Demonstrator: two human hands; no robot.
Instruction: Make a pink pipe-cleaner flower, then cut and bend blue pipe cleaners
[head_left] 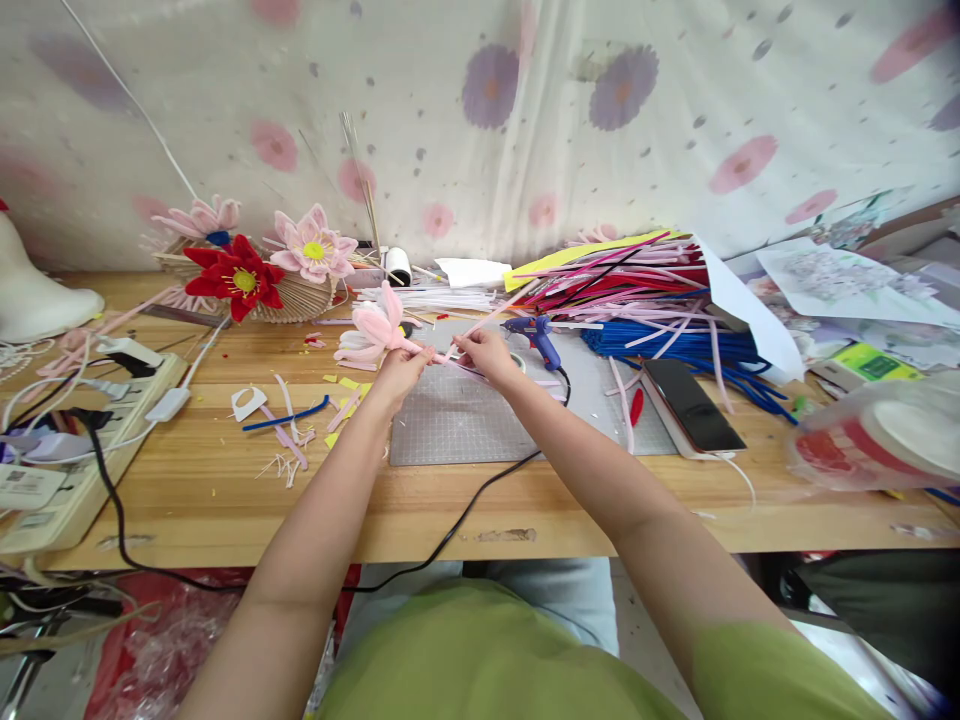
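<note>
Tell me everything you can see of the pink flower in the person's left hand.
The pink flower has long, rounded, fuzzy-looking petals, some nearly white. A slender pink stem runs from its base. The bloom points left, tilted sideways, near the grey cutting mat. The left hand pinches the stem; the right hand holds a pink strip close beside it.

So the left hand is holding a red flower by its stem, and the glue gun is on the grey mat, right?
Nearly! The head view shows that the flower in the left hand is pink, not red. It is held by its stem, and the glue gun is on the grey mat.
</note>
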